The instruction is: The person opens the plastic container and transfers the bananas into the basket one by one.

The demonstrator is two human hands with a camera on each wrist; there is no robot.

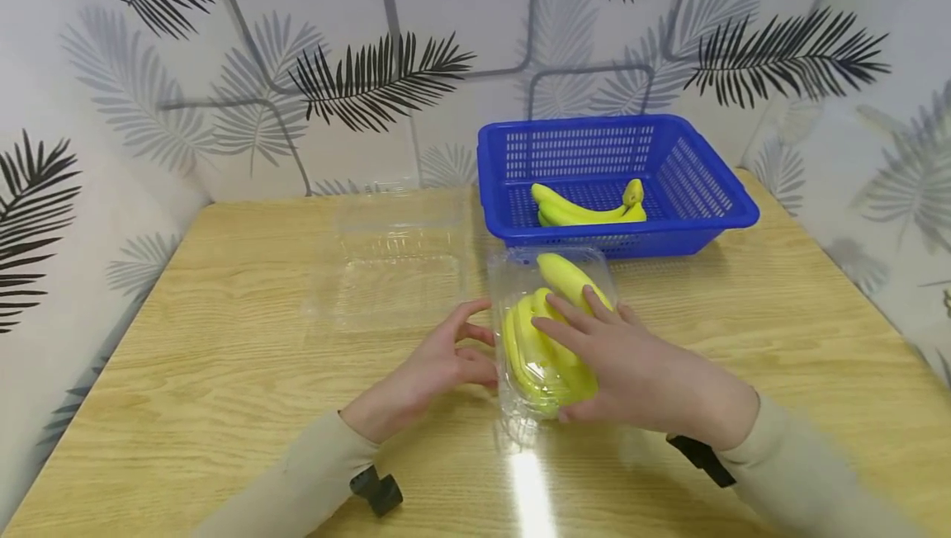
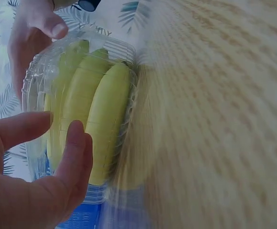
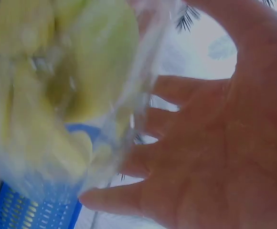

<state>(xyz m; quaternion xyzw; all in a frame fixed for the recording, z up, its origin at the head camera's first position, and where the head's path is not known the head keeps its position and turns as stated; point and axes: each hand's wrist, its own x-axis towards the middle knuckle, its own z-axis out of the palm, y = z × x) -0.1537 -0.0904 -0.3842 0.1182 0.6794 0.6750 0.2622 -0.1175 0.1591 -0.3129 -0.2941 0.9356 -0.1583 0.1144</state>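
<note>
A clear plastic clamshell box (image 1: pixel 520 274) lies near the middle of the wooden table (image 1: pixel 223 373) with a bunch of yellow bananas (image 1: pixel 568 278) inside it. My right hand (image 1: pixel 594 348) rests over the box's right side, fingers spread and straight, thumb at its near end. My left hand (image 1: pixel 479 348) touches the box's left edge with its fingertips. The left wrist view shows the bananas (image 2: pixel 100 114) through the plastic, my left hand's thumb and finger (image 2: pixel 76 148) against it, and the right hand (image 2: pixel 33 33) behind. In the blurred right wrist view my right hand (image 3: pixel 210 143) is spread beside the box (image 3: pixel 95 62).
A blue plastic basket (image 1: pixel 713 216) stands at the back right of the table with another banana bunch (image 1: pixel 587 206) in it. An empty clear clamshell box (image 1: pixel 394 266) lies open to the left of it. Patterned walls close in the table on three sides.
</note>
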